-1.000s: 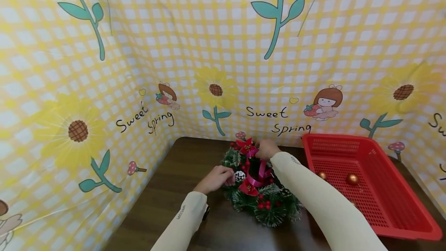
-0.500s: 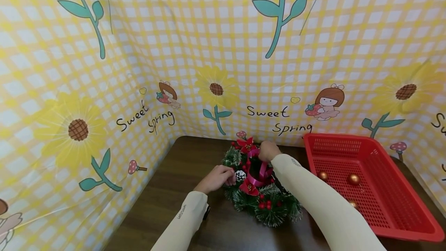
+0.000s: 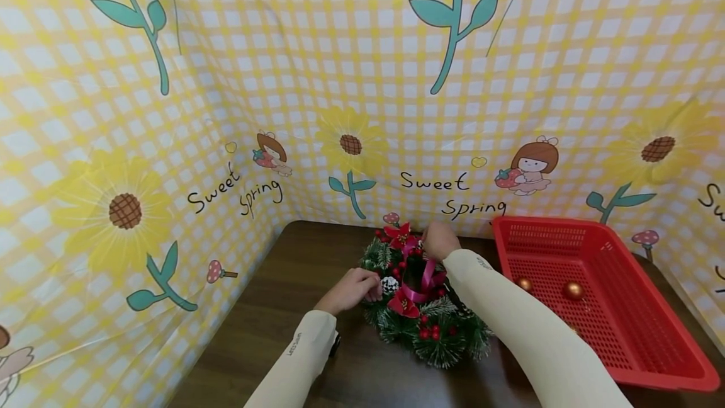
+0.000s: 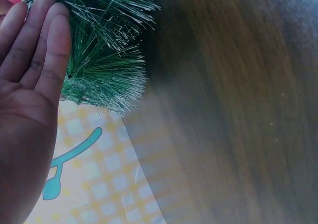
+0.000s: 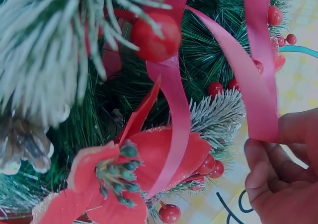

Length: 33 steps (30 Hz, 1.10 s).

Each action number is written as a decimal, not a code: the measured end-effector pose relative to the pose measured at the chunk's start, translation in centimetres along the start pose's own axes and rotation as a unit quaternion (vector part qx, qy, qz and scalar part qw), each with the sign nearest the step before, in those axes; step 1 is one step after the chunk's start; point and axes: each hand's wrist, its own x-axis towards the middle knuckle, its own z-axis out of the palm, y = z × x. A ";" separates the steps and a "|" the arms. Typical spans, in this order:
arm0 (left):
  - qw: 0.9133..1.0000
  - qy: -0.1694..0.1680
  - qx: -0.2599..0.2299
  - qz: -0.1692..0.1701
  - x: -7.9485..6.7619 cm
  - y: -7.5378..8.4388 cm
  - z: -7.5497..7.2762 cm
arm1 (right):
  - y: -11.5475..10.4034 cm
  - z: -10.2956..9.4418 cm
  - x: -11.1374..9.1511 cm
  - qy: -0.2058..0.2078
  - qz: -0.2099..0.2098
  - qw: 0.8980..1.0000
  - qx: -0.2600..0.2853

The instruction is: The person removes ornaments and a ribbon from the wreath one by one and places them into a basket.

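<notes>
A green Christmas wreath with frosted tips, red berries, pine cones and red poinsettias lies on the table. A pink ribbon loops over its middle. At the wreath's far side, my right hand pinches the ribbon; the right wrist view shows a folded bend of ribbon between the thumb and fingers of that hand. My left hand rests against the wreath's left side, beside a white-tipped pine cone. Its fingers look nearly straight against the needles; its thumb is mostly hidden.
A red plastic basket stands at the right, with gold balls inside, partly behind the right sleeve. The dark wooden table extends to the left. A yellow checked cloth hangs around the back and left sides.
My right hand has shifted slightly up and away at the far side of the wreath, and the ribbon beside it has moved. The left hand and the wreath stay in place.
</notes>
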 end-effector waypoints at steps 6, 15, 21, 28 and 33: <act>1.000 0.000 0.008 0.004 0.0 -0.1 0.1 | 0.3 -0.5 0.0 0.034 0.018 0.998 0.041; 1.000 -0.001 -0.001 0.005 0.2 -0.3 0.2 | 0.8 -1.6 -0.2 0.058 -0.001 0.997 0.049; 1.000 0.000 -0.003 0.001 0.2 -0.2 0.1 | 1.3 -2.7 -0.3 0.082 -0.064 0.992 0.076; 1.000 0.002 0.002 0.009 0.3 -0.3 0.2 | 1.2 -4.1 -0.8 0.101 -0.110 0.985 0.086; 1.000 0.004 -0.001 0.010 0.4 -0.4 0.3 | 1.1 -4.6 -0.7 0.118 -0.136 0.980 0.090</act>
